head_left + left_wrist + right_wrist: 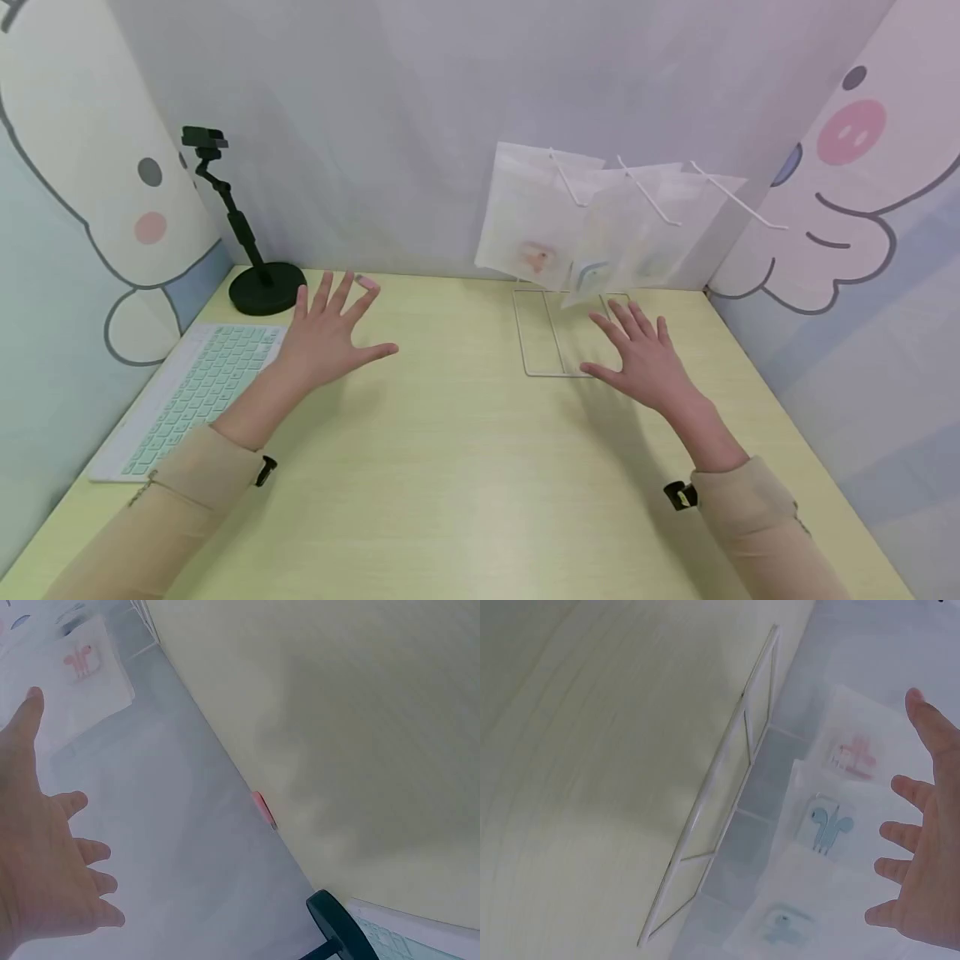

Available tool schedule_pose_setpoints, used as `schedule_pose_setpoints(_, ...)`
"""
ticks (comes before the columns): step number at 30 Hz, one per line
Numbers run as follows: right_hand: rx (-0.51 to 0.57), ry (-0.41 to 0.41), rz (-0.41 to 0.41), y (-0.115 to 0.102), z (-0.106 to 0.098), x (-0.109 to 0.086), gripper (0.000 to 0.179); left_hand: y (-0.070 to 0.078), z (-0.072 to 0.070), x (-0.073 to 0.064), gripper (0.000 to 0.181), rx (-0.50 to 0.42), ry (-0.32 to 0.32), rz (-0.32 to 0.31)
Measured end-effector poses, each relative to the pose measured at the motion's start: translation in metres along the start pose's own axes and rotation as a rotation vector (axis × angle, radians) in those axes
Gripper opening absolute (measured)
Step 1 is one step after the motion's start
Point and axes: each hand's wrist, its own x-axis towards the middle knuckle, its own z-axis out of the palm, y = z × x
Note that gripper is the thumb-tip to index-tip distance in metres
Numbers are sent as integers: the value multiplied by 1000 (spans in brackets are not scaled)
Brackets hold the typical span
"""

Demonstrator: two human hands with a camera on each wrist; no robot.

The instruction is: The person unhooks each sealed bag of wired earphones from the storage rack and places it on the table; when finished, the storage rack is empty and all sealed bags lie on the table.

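My left hand [318, 337] hovers above the table with fingers spread and nothing in it. Just past its fingertips, by the back wall, lies a small pink object [264, 810] with a grey end. Over the base of a white wire rack [543, 375], my right hand [651, 367] is likewise spread and holds nothing. Frosted bags [517, 196] hang from the rack's hooks. Seen through them in the right wrist view are pink earphones [855, 756], blue earphones [829, 825] and a blurred blue-green item [786, 926].
A white keyboard [202, 400] with mint keys lies at the left table edge, partly behind the left forearm. Behind it stands a black holder [262, 292] on a round base. Walls with cartoon print [851, 133] close off the back and sides.
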Motion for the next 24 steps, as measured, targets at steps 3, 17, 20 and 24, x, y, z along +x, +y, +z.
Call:
schedule_pose_setpoints(3, -4, 2, 12, 10, -3, -1, 83, 4, -2, 12, 97, -6, 12, 10)
schedule_pose_setpoints(17, 18, -18, 39, 69, 12, -5, 83, 47, 7, 77, 98, -49, 93, 62)
schedule_pose_setpoints(20, 49, -33, 42, 82, 19, -6, 83, 56, 13, 93, 98, -57, 128, 76)
schedule_pose_setpoints(24, 104, -65, 33, 101, 31, -9, 85, 68, 23, 114, 100, -93, 149, 84)
